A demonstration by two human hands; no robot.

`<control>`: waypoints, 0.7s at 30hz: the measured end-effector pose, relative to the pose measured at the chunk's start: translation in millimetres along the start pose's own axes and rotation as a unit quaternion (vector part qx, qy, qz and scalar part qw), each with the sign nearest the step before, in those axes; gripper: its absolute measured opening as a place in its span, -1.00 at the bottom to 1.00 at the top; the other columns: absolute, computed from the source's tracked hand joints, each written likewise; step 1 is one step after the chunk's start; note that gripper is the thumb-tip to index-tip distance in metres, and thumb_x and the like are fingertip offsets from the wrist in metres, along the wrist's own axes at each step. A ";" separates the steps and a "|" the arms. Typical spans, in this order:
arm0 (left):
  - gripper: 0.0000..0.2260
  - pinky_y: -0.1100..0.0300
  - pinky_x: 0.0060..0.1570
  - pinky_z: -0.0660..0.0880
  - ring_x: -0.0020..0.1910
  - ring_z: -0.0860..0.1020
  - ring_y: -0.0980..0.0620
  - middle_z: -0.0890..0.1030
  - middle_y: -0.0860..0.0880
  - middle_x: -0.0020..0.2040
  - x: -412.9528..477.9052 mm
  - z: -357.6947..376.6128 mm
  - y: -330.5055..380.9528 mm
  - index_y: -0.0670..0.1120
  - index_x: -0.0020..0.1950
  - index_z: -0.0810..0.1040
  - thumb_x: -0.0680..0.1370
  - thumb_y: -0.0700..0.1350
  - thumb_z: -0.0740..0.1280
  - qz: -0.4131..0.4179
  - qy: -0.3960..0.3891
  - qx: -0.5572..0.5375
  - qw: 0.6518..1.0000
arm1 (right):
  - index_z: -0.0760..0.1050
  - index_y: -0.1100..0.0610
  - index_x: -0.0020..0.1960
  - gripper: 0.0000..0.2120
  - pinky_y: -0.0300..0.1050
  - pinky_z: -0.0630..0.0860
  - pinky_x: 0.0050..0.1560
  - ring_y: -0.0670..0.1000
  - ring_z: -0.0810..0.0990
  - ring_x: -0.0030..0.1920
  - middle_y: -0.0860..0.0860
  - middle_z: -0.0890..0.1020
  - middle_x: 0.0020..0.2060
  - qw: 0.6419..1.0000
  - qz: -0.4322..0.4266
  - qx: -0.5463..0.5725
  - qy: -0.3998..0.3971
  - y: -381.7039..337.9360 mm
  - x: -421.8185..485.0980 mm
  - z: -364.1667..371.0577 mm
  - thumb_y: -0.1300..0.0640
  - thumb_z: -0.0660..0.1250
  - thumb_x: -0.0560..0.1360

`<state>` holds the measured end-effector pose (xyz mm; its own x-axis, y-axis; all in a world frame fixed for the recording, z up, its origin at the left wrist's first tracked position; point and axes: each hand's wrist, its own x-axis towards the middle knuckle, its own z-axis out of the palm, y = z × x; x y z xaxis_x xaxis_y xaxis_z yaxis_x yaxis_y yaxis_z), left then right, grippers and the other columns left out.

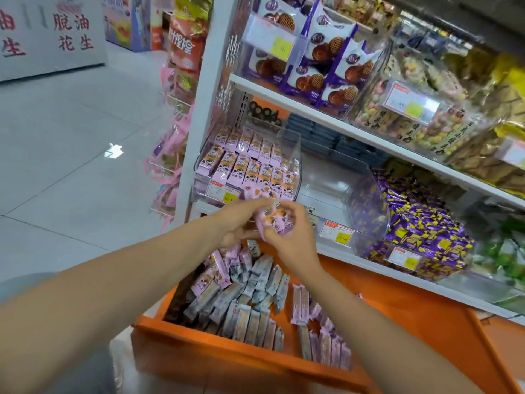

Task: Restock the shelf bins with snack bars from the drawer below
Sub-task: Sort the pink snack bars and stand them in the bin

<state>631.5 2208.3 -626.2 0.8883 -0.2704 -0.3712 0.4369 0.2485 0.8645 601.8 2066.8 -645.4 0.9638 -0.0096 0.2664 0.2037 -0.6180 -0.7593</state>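
Head view: left hand (pixel 235 223) and right hand (pixel 295 240) together pinch pink-wrapped snack bars (pixel 274 220) before a clear plastic shelf bin (pixel 291 143), above an open orange drawer (pixel 227 356). The bin's yellow price label (pixel 223 191) is unreadable; a grey sign (pixel 51 38) reads 花生.

The left forearm (pixel 127 268) and right forearm (pixel 369 314) are bare right to the wrists. The left hand (pixel 235 223) and right hand (pixel 292 240) are likewise uncovered.
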 end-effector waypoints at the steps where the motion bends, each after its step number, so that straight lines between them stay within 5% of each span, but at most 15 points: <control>1: -0.79 0.03 -0.01 0.59 -0.24 0.57 -0.01 0.61 -0.05 -0.33 -0.1 -4.0 6.5 -0.15 -0.05 0.58 0.58 0.01 0.35 0.022 -0.002 0.036 0.999 | 0.37 -0.04 0.23 -0.43 -0.24 0.40 0.04 -0.07 0.47 0.11 -0.05 0.49 0.12 1.000 0.006 0.005 0.013 -4.1 8.7 0.3 -0.10 0.38 0.26; 4: -0.74 0.00 0.07 0.53 -0.05 0.60 -0.09 0.64 -0.13 -0.05 14.2 -28.5 20.6 -0.11 0.04 0.57 0.61 0.07 0.25 0.165 0.055 0.257 0.951 | 0.41 -0.02 0.23 -0.49 -0.16 0.42 0.03 -0.04 0.48 0.08 -0.01 0.51 0.15 0.999 0.015 0.001 0.035 -15.2 39.7 3.2 -0.05 0.41 0.31; 8: -0.56 -0.02 0.19 0.37 0.23 0.47 -0.14 0.53 -0.12 0.23 39.9 -79.0 21.3 -0.11 0.27 0.52 0.54 0.12 0.14 0.338 0.186 0.594 0.706 | 0.40 -0.04 0.15 -0.64 -0.07 0.47 0.00 0.01 0.50 0.05 0.03 0.50 0.18 0.998 0.034 -0.027 0.044 -23.5 82.8 16.9 0.06 0.44 0.42; 10: -0.49 -0.12 0.35 0.25 0.40 0.34 -0.21 0.46 -0.18 0.36 51.0 -97.4 14.8 -0.15 0.34 0.48 0.50 0.11 0.16 0.364 0.215 0.649 0.632 | 0.40 -0.06 0.13 -0.66 -0.09 0.45 -0.03 0.01 0.50 0.02 0.03 0.50 0.17 0.997 0.047 -0.044 0.045 -24.6 100.5 27.2 0.02 0.44 0.42; 15: -0.46 -0.19 0.36 0.20 0.39 0.32 -0.27 0.42 -0.23 0.38 63.5 -117.9 -1.1 -0.19 0.37 0.43 0.43 -0.03 0.38 0.349 0.250 0.668 0.608 | 0.43 -0.02 0.14 -0.65 -0.13 0.39 -0.08 -0.03 0.50 -0.03 0.02 0.51 0.19 0.995 0.044 -0.079 0.034 -33.0 131.7 58.1 -0.03 0.43 0.41; 21: -0.48 -0.09 0.33 0.32 0.32 0.36 -0.19 0.44 -0.20 0.33 66.3 -125.4 -1.1 -0.24 0.41 0.39 0.46 -0.15 0.36 0.416 0.234 0.577 0.663 | 0.40 0.01 0.16 -0.57 -0.16 0.33 -0.13 -0.01 0.48 -0.05 0.06 0.49 0.22 0.996 0.032 -0.086 -0.003 -48.3 151.7 91.4 -0.12 0.45 0.41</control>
<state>707.7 2306.7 -694.3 0.8189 -0.1009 0.5649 -0.3908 -0.8189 0.4202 753.9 2167.1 -622.6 0.9749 -0.0495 0.2173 0.1096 -0.7424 -0.6609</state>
